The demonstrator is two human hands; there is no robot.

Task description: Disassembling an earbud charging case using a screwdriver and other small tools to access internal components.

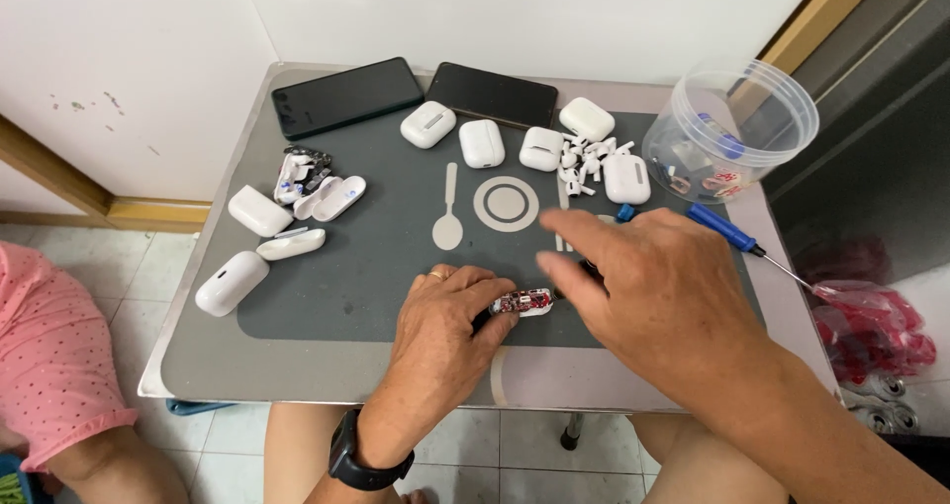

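Two dark phones (346,95), clear plastic tub (782,93), blue screwdriver (720,228)

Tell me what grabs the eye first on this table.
The two hands at the front edge: the left hand pins a small opened earbud-case part with a red circuit board showing, the right hand spread just beside it. Behind them, white earbud cases and loose white pieces lie scattered over the grey mat, two dark phones at the back.

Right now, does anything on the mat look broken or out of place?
Yes. The small white part at the left hand is opened, red circuit board exposed. At the mat's left, several white cases lie pulled apart in halves. Loose white earbud pieces are scattered near the clear tub.
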